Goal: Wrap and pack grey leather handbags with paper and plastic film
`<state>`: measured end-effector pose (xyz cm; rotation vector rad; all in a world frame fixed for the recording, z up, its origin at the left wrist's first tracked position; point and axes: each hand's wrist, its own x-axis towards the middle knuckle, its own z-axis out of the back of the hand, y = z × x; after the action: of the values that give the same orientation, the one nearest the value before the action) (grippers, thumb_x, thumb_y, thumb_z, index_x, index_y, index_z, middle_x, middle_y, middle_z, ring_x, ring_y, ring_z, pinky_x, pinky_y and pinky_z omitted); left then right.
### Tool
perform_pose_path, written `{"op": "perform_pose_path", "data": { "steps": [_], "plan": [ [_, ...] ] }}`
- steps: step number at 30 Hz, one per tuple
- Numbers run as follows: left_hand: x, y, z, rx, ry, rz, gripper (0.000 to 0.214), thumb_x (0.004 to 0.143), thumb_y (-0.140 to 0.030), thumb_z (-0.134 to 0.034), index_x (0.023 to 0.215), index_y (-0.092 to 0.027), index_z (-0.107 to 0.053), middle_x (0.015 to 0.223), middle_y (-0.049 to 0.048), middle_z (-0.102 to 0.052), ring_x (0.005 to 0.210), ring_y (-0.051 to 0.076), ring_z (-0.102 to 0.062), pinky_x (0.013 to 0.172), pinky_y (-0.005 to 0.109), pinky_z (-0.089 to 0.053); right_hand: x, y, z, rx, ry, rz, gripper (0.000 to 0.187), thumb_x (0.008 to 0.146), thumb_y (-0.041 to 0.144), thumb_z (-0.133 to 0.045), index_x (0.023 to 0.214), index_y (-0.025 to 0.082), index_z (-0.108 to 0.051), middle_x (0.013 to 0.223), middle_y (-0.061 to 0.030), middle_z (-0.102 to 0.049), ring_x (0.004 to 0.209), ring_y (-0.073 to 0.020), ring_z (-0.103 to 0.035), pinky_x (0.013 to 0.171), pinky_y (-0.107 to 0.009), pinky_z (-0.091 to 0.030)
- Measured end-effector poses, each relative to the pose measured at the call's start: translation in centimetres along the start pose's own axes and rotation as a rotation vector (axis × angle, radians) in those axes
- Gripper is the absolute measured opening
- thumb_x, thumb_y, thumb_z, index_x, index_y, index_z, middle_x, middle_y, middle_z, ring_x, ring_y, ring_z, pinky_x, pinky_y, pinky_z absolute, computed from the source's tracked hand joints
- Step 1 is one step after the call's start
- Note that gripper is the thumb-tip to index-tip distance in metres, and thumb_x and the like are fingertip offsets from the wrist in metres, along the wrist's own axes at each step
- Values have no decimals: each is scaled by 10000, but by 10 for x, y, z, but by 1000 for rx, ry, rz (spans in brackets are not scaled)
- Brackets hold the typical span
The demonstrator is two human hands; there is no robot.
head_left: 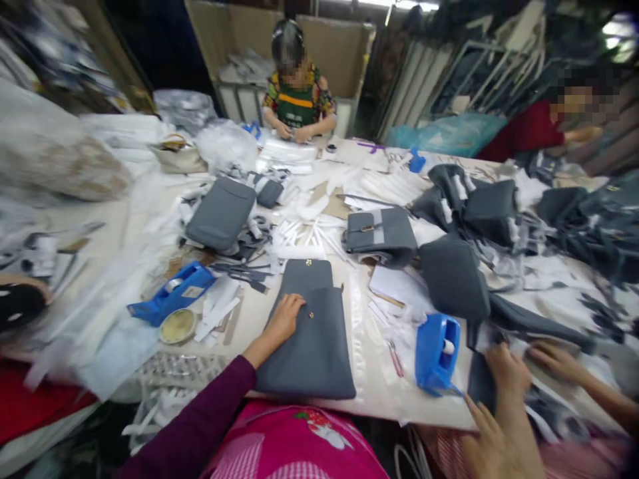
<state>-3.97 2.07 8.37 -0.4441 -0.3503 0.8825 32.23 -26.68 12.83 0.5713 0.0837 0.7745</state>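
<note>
My left hand (283, 318), in a purple sleeve, lies with its fingers flat on a grey leather pouch (312, 346) that has its flap open and a small metal snap. It grips nothing. My right hand (499, 419) is at the lower right, blurred by motion. Its thumb is spread and its fingertips rest on a dark grey leather piece (480, 380) beside a blue tape dispenser (436, 352). Whether those fingers grip the piece I cannot tell. Another person's hand (555, 362) touches dark material just to the right.
The table (379, 399) holds more grey bags (220, 213) (380, 234) (454, 276), white strips, a second blue tape dispenser (172, 293), a round tin (178, 326) and scissors (395, 358). One person works at the far end (298, 103), another at the right (539, 126).
</note>
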Motion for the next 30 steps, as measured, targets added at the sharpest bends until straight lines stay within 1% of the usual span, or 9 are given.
{"op": "perform_pose_path", "data": {
  "steps": [2, 4, 8, 11, 15, 21, 26, 28, 30],
  "plan": [
    [0, -1, 1, 3, 6, 26, 500, 729, 53, -339, 1116, -177, -556, 1114, 83, -540, 1026, 212, -471, 935, 392, -426, 22, 36, -19, 83, 71, 143, 642, 730, 287, -423, 1368, 227, -463, 1396, -94, -452, 1274, -370, -415, 1016, -599, -342],
    [-2, -2, 2, 2, 3, 48, 494, 744, 46, -333, 1117, -188, -558, 1106, 79, -542, 1032, 208, -472, 944, 387, -418, 37, 87, -48, 263, 210, 234, 621, 773, 328, -455, 1385, 227, -427, 1396, -97, -451, 1217, -320, -479, 993, -522, -402],
    [-4, -7, 7, 34, 15, 98, 502, 722, 43, -356, 1113, -197, -560, 1100, 73, -537, 1046, 208, -466, 944, 368, -409, 49, 189, -127, 464, 428, 241, 573, 799, 319, -479, 1361, 213, -446, 1288, -136, -526, 967, -242, -594, 836, -408, -501],
    [-5, -14, 11, 116, 29, 167, 432, 762, 13, -370, 1082, -194, -575, 1096, 89, -540, 1032, 228, -475, 902, 382, -417, 51, 228, -174, 429, 420, 228, 554, 777, 257, -479, 1327, 183, -463, 1122, -124, -597, 936, -238, -580, 843, -401, -483],
    [-8, -30, 11, 261, 0, 272, 383, 820, -18, -350, 1092, -151, -585, 1153, 148, -549, 1078, 278, -479, 898, 434, -394, 46, 236, -198, 352, 344, 280, 466, 757, 195, -448, 1220, 175, -500, 1169, -118, -562, 1063, -242, -530, 941, -392, -420],
    [-10, -37, -3, 144, 96, -74, 490, 899, -412, -481, 1371, -304, -408, 1471, 51, -370, 1374, 315, -236, 1101, 538, -168, 43, 231, -204, 172, 408, 401, 486, 803, 153, -378, 1284, 207, -425, 1248, -91, -523, 1114, -226, -523, 880, -345, -442],
    [-13, -26, -18, 143, 80, 95, 610, 836, -622, -465, 1391, -381, -386, 1522, 35, -283, 1388, 444, -119, 1072, 644, -119, 42, 240, -205, -67, 390, 470, 477, 852, 171, -415, 1329, 169, -443, 1218, -165, -535, 1112, -302, -515, 878, -424, -425],
    [-12, -23, -22, 152, 66, 127, 634, 822, -633, -479, 1399, -397, -367, 1529, 32, -266, 1388, 456, -96, 1070, 655, -103, 39, 243, -204, -146, 322, 579, 500, 868, 163, -414, 1368, 160, -426, 1312, -195, -479, 1224, -341, -424, 972, -495, -347],
    [-11, -21, -25, 164, 52, 166, 673, 799, -637, -511, 1409, -406, -344, 1534, 34, -251, 1389, 463, -69, 1067, 665, -93, 36, 240, -205, -143, 364, 757, 527, 880, 140, -392, 1406, 178, -389, 1414, -158, -416, 1320, -315, -327, 1063, -510, -243]
  ]
}}
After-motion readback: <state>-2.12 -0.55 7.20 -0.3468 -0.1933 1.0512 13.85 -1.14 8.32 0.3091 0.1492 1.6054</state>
